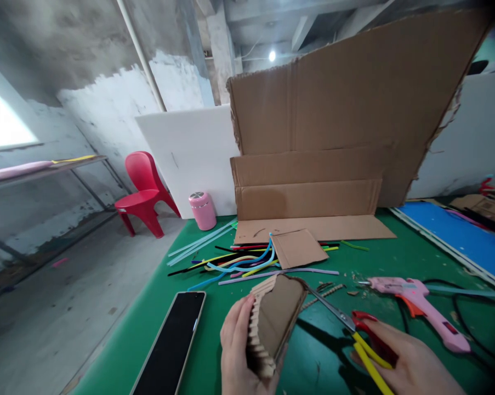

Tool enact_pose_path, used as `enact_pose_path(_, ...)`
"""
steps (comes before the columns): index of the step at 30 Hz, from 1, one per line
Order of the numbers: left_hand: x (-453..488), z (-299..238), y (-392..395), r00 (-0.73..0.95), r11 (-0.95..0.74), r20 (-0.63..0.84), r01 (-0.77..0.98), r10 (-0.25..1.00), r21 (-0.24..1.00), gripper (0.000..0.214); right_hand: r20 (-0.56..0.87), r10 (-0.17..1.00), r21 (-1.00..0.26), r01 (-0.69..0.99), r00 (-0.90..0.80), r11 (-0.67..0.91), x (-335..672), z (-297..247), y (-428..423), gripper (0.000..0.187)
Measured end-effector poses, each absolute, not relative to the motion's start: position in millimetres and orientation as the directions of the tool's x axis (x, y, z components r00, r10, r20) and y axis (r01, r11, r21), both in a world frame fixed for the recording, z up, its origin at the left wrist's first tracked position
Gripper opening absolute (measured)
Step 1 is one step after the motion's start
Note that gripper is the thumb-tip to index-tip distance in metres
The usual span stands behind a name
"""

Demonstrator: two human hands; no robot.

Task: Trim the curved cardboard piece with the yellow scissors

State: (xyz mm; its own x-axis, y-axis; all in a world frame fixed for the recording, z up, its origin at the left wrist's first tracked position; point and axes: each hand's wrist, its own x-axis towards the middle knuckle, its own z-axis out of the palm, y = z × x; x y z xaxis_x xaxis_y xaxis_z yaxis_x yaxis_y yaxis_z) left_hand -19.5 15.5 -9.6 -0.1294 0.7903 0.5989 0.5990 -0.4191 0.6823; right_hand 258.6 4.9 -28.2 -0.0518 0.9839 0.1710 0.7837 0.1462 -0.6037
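Observation:
My left hand (239, 345) is closed around a small cardboard piece (278, 315) with a corrugated edge strip along its curved side. In my right hand (403, 356) is a pair of scissors (331, 307) with red and yellow handles. The blades reach left to the upper right corner of the cardboard piece; whether they are cutting into it I cannot tell. Thin cardboard scraps (323, 296) lie just beyond the blades. To the right rests a pink hot glue gun (422, 304), its nozzle pointing left.
A phone (171, 343) lies left on the green table (148, 307). Coloured pipe cleaners (239, 263) and a square cardboard piece (299, 248) lie behind my hands. A large cardboard sheet (337, 109) stands at the back, beside a pink canister (203, 211). A blue board (456, 236) lies right; a red chair (142, 192) stands left.

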Motion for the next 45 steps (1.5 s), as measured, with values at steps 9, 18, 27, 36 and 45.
enact_pose_path(9, -22, -9, 14, -0.115, -0.414, 0.572, 0.577, 0.812, 0.704, 0.06, 0.153, 0.987, -0.628, 0.766, -0.046, 0.133, 263, -31, 5, 0.035)
enact_pose_path(18, -22, -11, 17, -0.148, -0.415, 0.573, 0.549, 0.806, 0.725, 0.057, 0.141, 0.99, -0.672, 0.733, -0.012, 0.105, 262, -25, 6, 0.037)
enact_pose_path(27, -23, -4, 19, -0.184, -0.304, 0.41, 0.424, 0.894, 0.853, 0.057, 0.197, 0.98, -0.534, 0.838, -0.012, 0.117, 265, -36, 7, 0.05)
enact_pose_path(36, -23, 9, 19, -0.191, -0.2, 0.243, 0.219, 0.951, 0.955, 0.06, 0.212, 0.975, -0.407, 0.9, -0.071, 0.154, 272, -36, 6, 0.055)
enact_pose_path(45, -24, 11, 20, -0.105, -0.187, 0.206, 0.171, 0.973, 0.968, 0.062, 0.244, 0.966, -0.465, 0.864, -0.087, 0.195, 270, -33, 7, 0.05)
